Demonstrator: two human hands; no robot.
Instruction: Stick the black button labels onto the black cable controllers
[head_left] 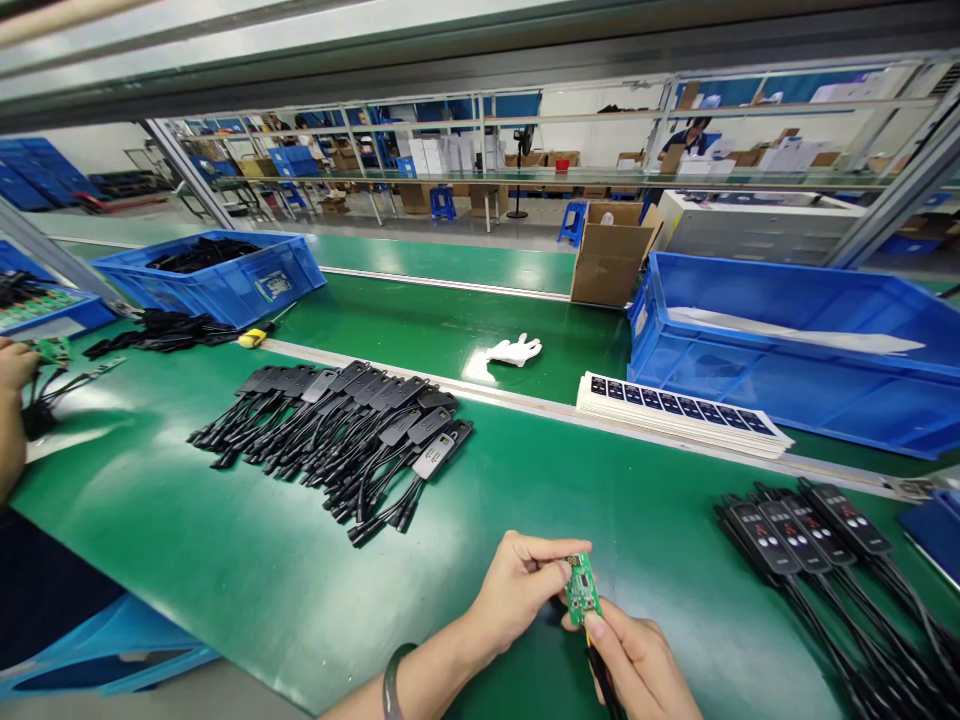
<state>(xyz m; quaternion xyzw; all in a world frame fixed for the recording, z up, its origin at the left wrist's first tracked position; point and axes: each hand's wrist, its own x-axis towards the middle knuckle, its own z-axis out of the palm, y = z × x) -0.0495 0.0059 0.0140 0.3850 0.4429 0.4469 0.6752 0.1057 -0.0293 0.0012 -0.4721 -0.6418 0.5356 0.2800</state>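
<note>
An electronics factory floor: a green conveyor belt [450,330], blue parts bins [787,350], and rows of cabled controllers [337,420].

A white glove [514,349] lies on the green conveyor belt [450,330]. Right of it sit a stack of label sheets [679,413] and a blue crate [795,345]; behind, a cardboard box [611,255]; left, rows of black cable housings [337,425].

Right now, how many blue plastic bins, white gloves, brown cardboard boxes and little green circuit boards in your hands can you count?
Blue plastic bins with full walls in view: 2 (left, right)
White fabric glove: 1
Open brown cardboard box: 1
Small green circuit board, held by left hand and right hand: 1
Total: 5
</note>
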